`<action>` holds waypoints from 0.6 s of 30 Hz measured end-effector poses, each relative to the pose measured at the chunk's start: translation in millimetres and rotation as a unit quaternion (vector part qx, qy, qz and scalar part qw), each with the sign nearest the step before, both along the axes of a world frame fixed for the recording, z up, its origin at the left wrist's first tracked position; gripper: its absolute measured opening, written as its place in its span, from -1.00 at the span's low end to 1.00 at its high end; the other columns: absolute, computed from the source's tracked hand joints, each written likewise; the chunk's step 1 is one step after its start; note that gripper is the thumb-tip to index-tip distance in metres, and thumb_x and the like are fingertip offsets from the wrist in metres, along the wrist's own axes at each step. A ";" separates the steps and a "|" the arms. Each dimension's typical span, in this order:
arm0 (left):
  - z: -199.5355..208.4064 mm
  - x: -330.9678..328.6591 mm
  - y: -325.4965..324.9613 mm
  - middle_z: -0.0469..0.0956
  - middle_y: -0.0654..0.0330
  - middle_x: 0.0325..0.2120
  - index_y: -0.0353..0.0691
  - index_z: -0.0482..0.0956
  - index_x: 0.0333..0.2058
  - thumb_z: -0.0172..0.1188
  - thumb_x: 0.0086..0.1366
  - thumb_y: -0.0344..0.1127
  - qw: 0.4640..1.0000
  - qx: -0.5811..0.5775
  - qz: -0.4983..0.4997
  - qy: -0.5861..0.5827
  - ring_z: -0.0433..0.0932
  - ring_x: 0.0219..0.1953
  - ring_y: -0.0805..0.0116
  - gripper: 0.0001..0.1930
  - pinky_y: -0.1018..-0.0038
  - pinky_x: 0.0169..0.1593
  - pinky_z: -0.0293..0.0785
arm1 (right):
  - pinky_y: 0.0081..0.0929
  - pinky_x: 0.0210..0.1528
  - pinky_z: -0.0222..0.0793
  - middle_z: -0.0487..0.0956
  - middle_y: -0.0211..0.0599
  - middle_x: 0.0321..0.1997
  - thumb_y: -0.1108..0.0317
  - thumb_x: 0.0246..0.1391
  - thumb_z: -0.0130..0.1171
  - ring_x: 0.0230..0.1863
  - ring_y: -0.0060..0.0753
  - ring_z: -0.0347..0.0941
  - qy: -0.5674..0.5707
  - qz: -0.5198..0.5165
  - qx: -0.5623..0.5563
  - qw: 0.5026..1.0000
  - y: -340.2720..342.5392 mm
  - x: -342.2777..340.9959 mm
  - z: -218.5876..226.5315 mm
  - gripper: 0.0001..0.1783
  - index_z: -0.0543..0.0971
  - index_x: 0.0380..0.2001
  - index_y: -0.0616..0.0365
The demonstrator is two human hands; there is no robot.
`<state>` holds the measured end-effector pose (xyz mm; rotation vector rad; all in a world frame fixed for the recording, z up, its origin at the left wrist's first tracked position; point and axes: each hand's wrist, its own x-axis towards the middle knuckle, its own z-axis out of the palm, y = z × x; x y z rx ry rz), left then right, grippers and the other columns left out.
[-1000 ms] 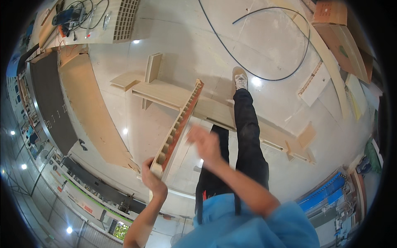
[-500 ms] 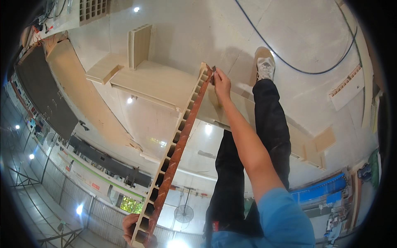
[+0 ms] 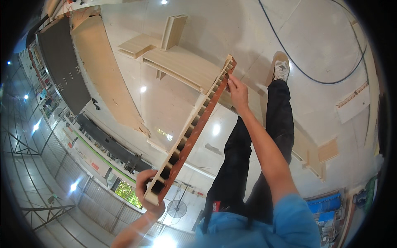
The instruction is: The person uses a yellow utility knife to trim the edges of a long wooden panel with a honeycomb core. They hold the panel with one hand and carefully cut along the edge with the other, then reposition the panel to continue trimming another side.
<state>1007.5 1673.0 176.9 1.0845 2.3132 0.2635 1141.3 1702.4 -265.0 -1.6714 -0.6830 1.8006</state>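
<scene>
A long, narrow cream panel with a row of open hollow cells along one side and a reddish-brown face [image 3: 198, 126] runs slantwise before me. Its near end rests in my left hand [image 3: 145, 188], fingers wrapped round the edge. Close to its far end, my right hand [image 3: 240, 94] is closed in a pinch against the brown face. A small dark block [image 3: 227, 78] shows at those fingertips, mostly covered by them. Beyond the panel, pale hollow boards [image 3: 182, 66] joined together lie on the floor.
A black hose [image 3: 293, 68] curves over the floor at the far right, near my shoe [image 3: 281, 70]. A white hollow offcut [image 3: 353, 103] lies at the right. To the left are a long tan board [image 3: 103, 70] and a dark cabinet-like panel [image 3: 62, 62]. A standing fan [image 3: 177, 208] is at the lower middle.
The panel and both hands have shifted rightward in the view, and my left forearm now shows. My right hand has slid a little along the brown face, away from the far end.
</scene>
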 end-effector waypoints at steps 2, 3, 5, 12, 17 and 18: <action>1.6 0.2 0.8 0.59 0.13 -0.18 -0.36 0.59 -0.08 0.23 0.40 -0.25 0.994 0.013 0.078 -0.071 0.58 -0.20 0.33 -0.73 0.41 -0.07 0.51 | -0.45 -0.24 0.52 0.68 -0.27 -0.35 0.32 0.42 0.15 -0.36 -0.49 0.57 0.007 -0.002 -0.015 1.000 -3.5 -2.1 43.4 -0.64 0.65 0.15 0.26; 1.1 -1.8 0.6 0.60 0.12 -0.19 -0.36 0.59 -0.08 0.11 0.46 -0.22 0.993 0.015 0.090 -0.072 0.59 -0.19 0.33 -0.70 0.39 -0.06 0.52 | -0.45 -0.24 0.52 0.67 -0.27 -0.35 0.32 0.42 0.15 -0.36 -0.49 0.56 0.007 0.002 0.023 1.000 -5.0 -1.2 65.1 -0.64 0.65 0.15 0.27; -2.2 -6.3 -1.8 0.63 0.10 -0.19 -0.38 0.59 -0.08 -0.16 0.53 -0.09 0.991 0.038 0.101 -0.085 0.60 -0.15 0.33 -0.54 0.40 0.00 0.53 | -0.45 -0.25 0.51 0.66 -0.26 -0.36 0.32 0.42 0.15 -0.37 -0.49 0.56 -0.009 0.016 0.067 0.998 -4.7 -1.8 106.6 -0.64 0.64 0.15 0.28; -10.2 -11.2 -10.7 0.66 0.01 -0.21 -0.38 0.65 -0.16 -0.29 0.61 -0.12 0.995 0.041 0.082 -0.033 0.63 -0.16 0.19 -0.47 0.33 0.03 0.50 | -0.47 -0.28 0.48 0.60 -0.30 -0.41 0.34 0.45 0.11 -0.39 -0.52 0.51 0.051 0.007 0.039 0.998 -7.7 -11.5 230.8 -0.66 0.64 0.13 0.29; -7.4 -8.4 -2.3 0.68 0.07 -0.24 -0.26 0.69 -0.16 -0.25 0.61 -0.10 0.996 0.049 0.068 0.008 0.63 -0.22 0.15 -0.49 0.31 -0.04 0.50 | -0.45 -0.29 0.49 0.64 -0.24 -0.36 0.36 0.45 0.12 -0.39 -0.49 0.54 0.041 0.025 0.061 0.997 -9.8 -16.1 306.0 -0.68 0.63 0.13 0.29; -6.7 -8.1 -1.5 0.69 0.08 -0.24 -0.25 0.69 -0.16 -0.24 0.61 -0.09 0.997 0.047 0.065 0.014 0.63 -0.22 0.15 -0.50 0.31 -0.04 0.50 | -0.45 -0.29 0.49 0.65 -0.22 -0.34 0.36 0.44 0.12 -0.39 -0.47 0.55 0.041 0.021 0.058 0.997 -10.2 -18.1 320.5 -0.68 0.64 0.12 0.29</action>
